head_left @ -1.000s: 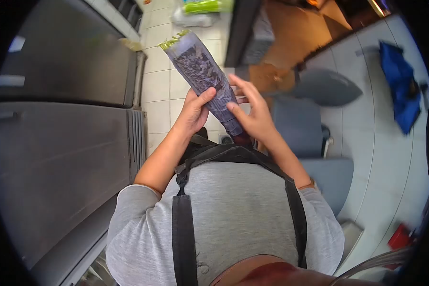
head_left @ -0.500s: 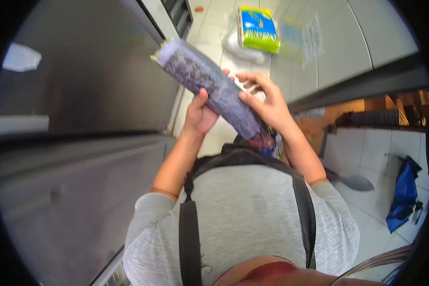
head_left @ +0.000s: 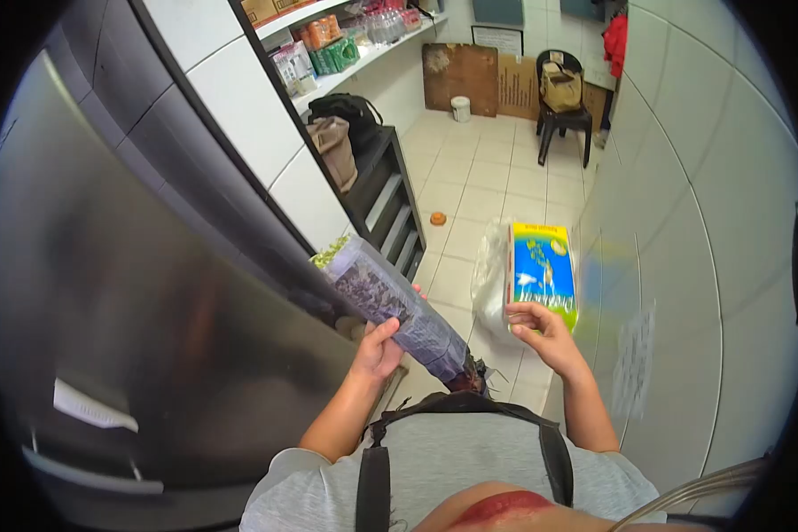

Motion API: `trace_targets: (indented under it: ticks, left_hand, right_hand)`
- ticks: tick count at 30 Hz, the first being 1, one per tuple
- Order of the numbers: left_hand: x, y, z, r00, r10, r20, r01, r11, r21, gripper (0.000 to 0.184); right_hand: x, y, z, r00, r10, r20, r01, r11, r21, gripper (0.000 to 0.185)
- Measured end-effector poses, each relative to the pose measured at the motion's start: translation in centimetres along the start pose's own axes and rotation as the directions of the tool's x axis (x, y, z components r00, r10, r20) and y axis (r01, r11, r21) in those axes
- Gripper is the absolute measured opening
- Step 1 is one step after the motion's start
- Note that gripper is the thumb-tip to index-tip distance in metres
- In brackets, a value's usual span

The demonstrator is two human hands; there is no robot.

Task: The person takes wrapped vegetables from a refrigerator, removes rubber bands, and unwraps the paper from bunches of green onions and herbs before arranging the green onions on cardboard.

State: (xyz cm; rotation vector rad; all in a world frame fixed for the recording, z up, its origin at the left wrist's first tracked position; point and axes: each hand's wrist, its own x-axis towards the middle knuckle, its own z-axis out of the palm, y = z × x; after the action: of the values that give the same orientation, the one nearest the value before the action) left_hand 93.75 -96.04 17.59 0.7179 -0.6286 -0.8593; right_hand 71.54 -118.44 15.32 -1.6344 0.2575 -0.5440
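Floor passage (head_left: 492, 186) ahead, packet (head_left: 543, 268) midway, wall (head_left: 678, 230) right

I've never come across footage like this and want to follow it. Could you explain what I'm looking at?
There is no machine here: a person works with bare hands, and the camera is worn on their head, looking forward and down. That is why their shirt shows at the bottom. The left hand holds a long wrapped bundle with green tips at its far end. The right hand is open and holds nothing. Beyond it, a bright pack lies on the tiled floor. Farther back stands a dark chair with a tan bag on it.
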Motion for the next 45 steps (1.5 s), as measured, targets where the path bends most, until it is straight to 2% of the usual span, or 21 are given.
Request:
trace_targets:
  ticks: [2,5,6,9,10,13,14,17,18,21,22,25,28,31,34,37,39,41,43,45]
  left_hand:
    - [4.4,0.0,-0.4,0.998,0.061,-0.01,-0.061,0.998,0.033,0.086]
    - [10.6,1.4,-1.9,0.995,0.097,-0.002,-0.096,0.993,0.074,0.089]
    - [11.7,1.8,-2.2,0.995,0.097,-0.016,-0.096,0.994,0.053,0.092]
    - [19.4,2.9,-5.9,0.987,0.152,0.058,-0.156,0.985,0.072,0.093]
    - [21.7,3.3,-6.5,0.983,0.171,0.063,-0.176,0.981,0.078,0.093]
    - [27.4,6.3,-6.2,0.988,0.157,0.008,-0.157,0.985,0.074,0.095]
    - [29.7,6.9,-6.2,0.984,0.179,0.014,-0.179,0.983,0.046,0.094]
    - [36.3,9.3,-6.7,0.968,0.252,0.017,-0.252,0.968,-0.001,0.092]
    - [38.5,10.1,-6.5,0.955,0.298,0.007,-0.298,0.955,-0.007,0.093]
    - [45.2,12.2,-7.6,0.91,0.414,-0.028,-0.413,0.91,0.024,0.096]
    - [47.4,13.0,-8.0,0.891,0.451,-0.047,-0.449,0.892,0.051,0.098]
    - [53.6,15.0,-9.0,0.814,0.571,-0.11,-0.558,0.82,0.128,0.1]
    - [59.8,16.3,-9.7,0.679,0.709,-0.188,-0.674,0.705,0.222,0.1]
    - [65.0,18.3,-11.0,0.526,0.814,-0.248,-0.725,0.581,0.369,0.102]
    - [70.2,18.7,-10.8,0.385,0.876,-0.29,-0.715,0.482,0.507,0.102]
    - [73.6,19.6,-9.8,0.29,0.915,-0.282,-0.676,0.404,0.616,0.1]
    - [75.0,19.6,-9.5,0.226,0.936,-0.27,-0.654,0.351,0.67,0.1]
    - [76.1,19.3,-9.1,0.149,0.953,-0.263,-0.643,0.295,0.706,0.099]
    - [77.3,18.8,-8.5,0.037,0.95,-0.311,-0.648,0.26,0.716,0.101]
    - [78.4,18.4,-7.2,-0.102,0.917,-0.385,-0.646,0.233,0.727,0.105]
  right_hand:
    - [6.4,-0.7,-1.0,0.997,-0.023,0.079,0.026,0.999,-0.027,0.035]
    - [15.5,-3.0,-1.6,0.961,-0.192,0.197,0.234,0.946,-0.222,0.036]
    - [17.3,-3.6,-2.0,0.958,-0.171,0.229,0.226,0.943,-0.243,0.039]
    - [27.4,-2.0,-3.4,0.951,-0.228,0.209,0.281,0.92,-0.274,0.043]
    - [30.4,-1.7,-4.1,0.957,-0.2,0.21,0.256,0.924,-0.285,0.05]
    - [38.2,-2.8,-5.2,0.966,-0.197,0.168,0.235,0.938,-0.255,0.056]
    - [40.6,-3.5,-6.2,0.952,-0.231,0.199,0.291,0.883,-0.369,0.066]
    - [47.4,-5.4,-7.3,0.9,-0.385,0.202,0.431,0.721,-0.542,0.073]
    - [49.9,-5.4,-7.9,0.895,-0.394,0.209,0.442,0.721,-0.534,0.078]
    - [59.3,-4.6,-9.5,0.894,-0.378,0.24,0.448,0.765,-0.462,0.078]
    - [63.3,-4.2,-9.9,0.871,-0.418,0.258,0.49,0.777,-0.396,0.073]
    - [76.3,-7.2,-11.1,0.671,-0.632,0.388,0.741,0.58,-0.337,0.068]
    - [88.7,-13.2,-12.0,0.491,-0.741,0.459,0.871,0.413,-0.265,0.065]
    - [101.4,-19.2,-11.5,0.252,-0.801,0.544,0.95,0.097,-0.298,0.064]
    - [113.3,-24.7,-11.6,0.012,-0.845,0.535,0.913,-0.208,-0.35,0.063]
    - [125.4,-31.7,-8.9,-0.141,-0.846,0.514,0.781,-0.414,-0.467,0.063]
    - [131.7,-37.4,-6.3,-0.052,-0.818,0.572,0.661,-0.458,-0.595,0.061]
    - [139.4,-43.1,-2.6,-0.014,-0.839,0.544,0.435,-0.495,-0.752,0.06]
    - [140.8,-47.0,-1.8,0.067,-0.861,0.505,0.382,-0.445,-0.81,0.028]
    - [144.5,-49.6,-0.5,0.096,-0.873,0.478,0.336,-0.424,-0.841,0.024]
